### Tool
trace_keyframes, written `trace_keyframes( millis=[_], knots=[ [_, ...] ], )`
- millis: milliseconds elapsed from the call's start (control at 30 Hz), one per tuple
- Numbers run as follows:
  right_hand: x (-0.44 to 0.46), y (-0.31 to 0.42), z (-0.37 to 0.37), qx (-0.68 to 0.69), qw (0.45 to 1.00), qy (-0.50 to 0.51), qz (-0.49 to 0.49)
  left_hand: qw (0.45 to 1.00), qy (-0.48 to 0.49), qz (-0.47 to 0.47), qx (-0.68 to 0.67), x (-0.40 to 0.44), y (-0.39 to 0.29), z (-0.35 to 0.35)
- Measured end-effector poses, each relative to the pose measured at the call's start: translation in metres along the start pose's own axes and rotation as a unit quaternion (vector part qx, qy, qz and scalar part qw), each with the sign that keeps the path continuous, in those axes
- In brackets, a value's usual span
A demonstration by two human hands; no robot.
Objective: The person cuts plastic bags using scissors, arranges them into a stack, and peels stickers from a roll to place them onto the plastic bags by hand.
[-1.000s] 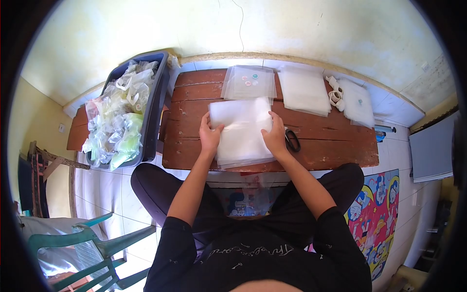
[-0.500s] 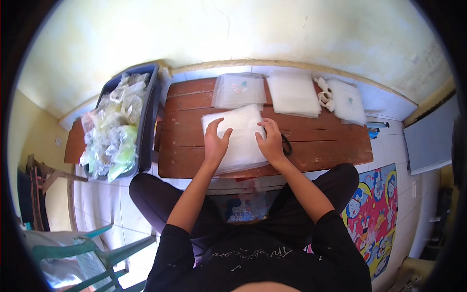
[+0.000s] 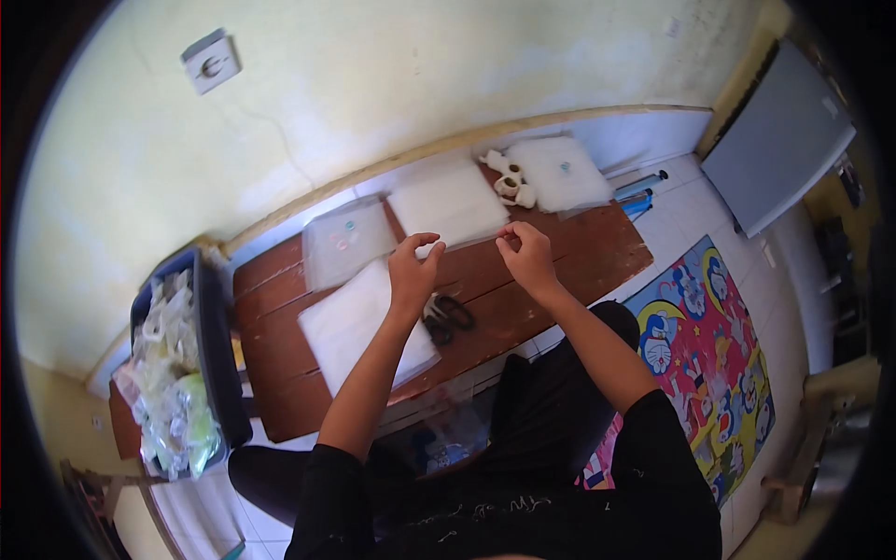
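My left hand is raised over the table with fingers curled and thumb slightly apart, nothing visible in it. My right hand hovers to its right, fingers bent and a small gap at the thumb. Both are near the front edge of the middle stack of clear plastic sheets; contact is not visible. Another plastic stack lies at the front left, partly behind my left forearm. Black-handled scissors lie beside it. At the back left is a stack with small coloured marks.
A dark bin full of plastic bags stands left of the brown wooden table. A white roll-like item and another plastic stack are at the back right. A colourful mat covers the floor at right.
My hands have left the front plastic stack and moved right, toward the middle back stack. The view has turned right and tilted, bringing a wall socket into sight.
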State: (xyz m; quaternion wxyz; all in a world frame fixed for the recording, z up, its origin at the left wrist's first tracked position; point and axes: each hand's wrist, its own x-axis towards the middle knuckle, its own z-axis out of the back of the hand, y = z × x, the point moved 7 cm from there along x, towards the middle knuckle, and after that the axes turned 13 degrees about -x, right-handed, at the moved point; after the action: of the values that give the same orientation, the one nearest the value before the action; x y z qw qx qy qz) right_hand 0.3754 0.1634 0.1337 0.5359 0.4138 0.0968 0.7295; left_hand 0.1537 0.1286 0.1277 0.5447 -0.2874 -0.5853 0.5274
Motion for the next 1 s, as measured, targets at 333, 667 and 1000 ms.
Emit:
trace_keyframes(
  millis=[333, 667, 1000],
  knots=[
    [0.038, -0.096, 0.005, -0.057, 0.996, -0.008, -0.075, 0.998, 0.062, 0.019, -0.023, 0.048, 0.033, -0.103],
    [0.084, -0.115, -0.031, -0.157, 0.987, -0.024, -0.003, 0.998, 0.059, -0.007, 0.007, 0.096, 0.074, -0.167],
    [0.095, -0.123, -0.066, -0.288, 0.957, 0.035, -0.001, 0.994, 0.093, 0.033, 0.043, 0.109, 0.103, -0.198]
  ],
)
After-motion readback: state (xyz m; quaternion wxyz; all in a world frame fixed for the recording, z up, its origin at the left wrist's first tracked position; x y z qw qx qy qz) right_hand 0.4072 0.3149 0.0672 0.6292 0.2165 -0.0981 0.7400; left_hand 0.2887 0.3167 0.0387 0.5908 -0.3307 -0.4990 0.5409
